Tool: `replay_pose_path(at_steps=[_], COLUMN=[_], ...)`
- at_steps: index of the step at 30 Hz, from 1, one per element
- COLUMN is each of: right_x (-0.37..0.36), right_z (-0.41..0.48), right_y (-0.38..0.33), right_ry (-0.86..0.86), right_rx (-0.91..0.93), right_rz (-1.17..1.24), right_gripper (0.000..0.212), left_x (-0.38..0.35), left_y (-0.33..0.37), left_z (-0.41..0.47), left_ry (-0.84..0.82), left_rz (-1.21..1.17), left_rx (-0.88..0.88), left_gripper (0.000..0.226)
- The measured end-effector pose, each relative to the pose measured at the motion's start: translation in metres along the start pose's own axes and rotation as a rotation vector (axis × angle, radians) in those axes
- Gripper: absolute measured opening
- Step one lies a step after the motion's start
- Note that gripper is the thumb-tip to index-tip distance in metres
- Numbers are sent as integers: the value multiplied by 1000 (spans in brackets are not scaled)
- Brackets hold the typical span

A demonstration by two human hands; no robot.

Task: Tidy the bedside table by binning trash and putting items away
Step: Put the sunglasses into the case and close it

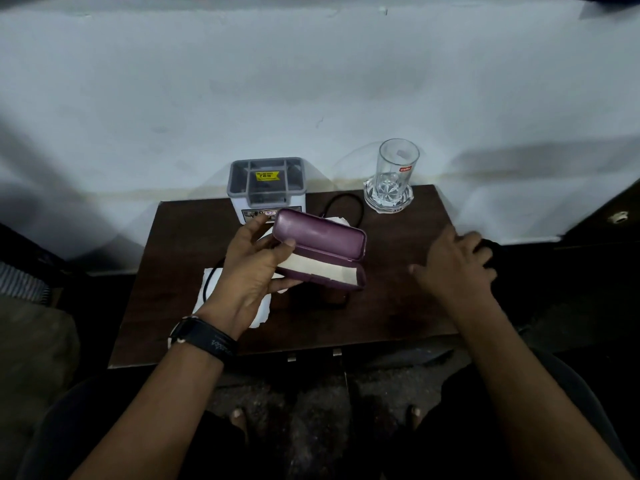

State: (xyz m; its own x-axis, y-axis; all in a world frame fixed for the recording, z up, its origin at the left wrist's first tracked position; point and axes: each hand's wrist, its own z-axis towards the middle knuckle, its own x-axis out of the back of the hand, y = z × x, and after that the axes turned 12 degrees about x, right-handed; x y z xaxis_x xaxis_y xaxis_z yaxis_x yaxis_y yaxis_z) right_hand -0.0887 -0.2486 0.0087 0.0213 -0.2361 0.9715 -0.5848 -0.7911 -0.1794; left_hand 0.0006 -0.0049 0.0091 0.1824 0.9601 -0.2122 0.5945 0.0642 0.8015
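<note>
A dark brown counter (398, 271) stands by a white wall (311, 81). In the middle of the frame, the left hand (249, 271) holds an open purple case (322, 251) above white paper (263, 313). At the right, the right hand (453, 261) rests on something black; its grip is hidden. A glass (394, 171) and a gray box (266, 188) stand at the back.

Organizer (267, 188) left of glass (397, 171), both rearward.

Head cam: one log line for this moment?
left hand: holds open purple case | right hand: reaching dark object, table's right edge | glass: upright
</note>
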Motion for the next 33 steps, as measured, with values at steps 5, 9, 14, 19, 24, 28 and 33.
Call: replay_pose_path(at_steps=[5, 9, 14, 19, 24, 28, 33], right_x=[-9, -13, -11, -14, -18, -10, 21], right_z=[5, 2, -1, -2, -1, 3, -8], right_y=[15, 15, 10, 5, 5, 1, -34], right_ry=[-67, -36, -64, -43, -48, 85, 265], right_rx=[51, 120, 167, 202, 186, 278, 502], right_rz=[6, 57, 66, 79, 85, 154, 917], right_gripper=[52, 34, 31, 30, 27, 28, 34], left_x=[-7, -11, -11, -10, -9, -9, -14], left_y=[-1, -5, -5, -6, -7, -9, -11], left_z=[0, 0, 1, 0, 2, 4, 5], left_ry=[24, 55, 80, 76, 81, 89, 53], left_rz=[-83, -97, -103, -102, -106, -74, -70], left_rx=[-11, -21, -15, -29, -18, -11, -7], left_gripper=[47, 41, 35, 32, 31, 35, 35])
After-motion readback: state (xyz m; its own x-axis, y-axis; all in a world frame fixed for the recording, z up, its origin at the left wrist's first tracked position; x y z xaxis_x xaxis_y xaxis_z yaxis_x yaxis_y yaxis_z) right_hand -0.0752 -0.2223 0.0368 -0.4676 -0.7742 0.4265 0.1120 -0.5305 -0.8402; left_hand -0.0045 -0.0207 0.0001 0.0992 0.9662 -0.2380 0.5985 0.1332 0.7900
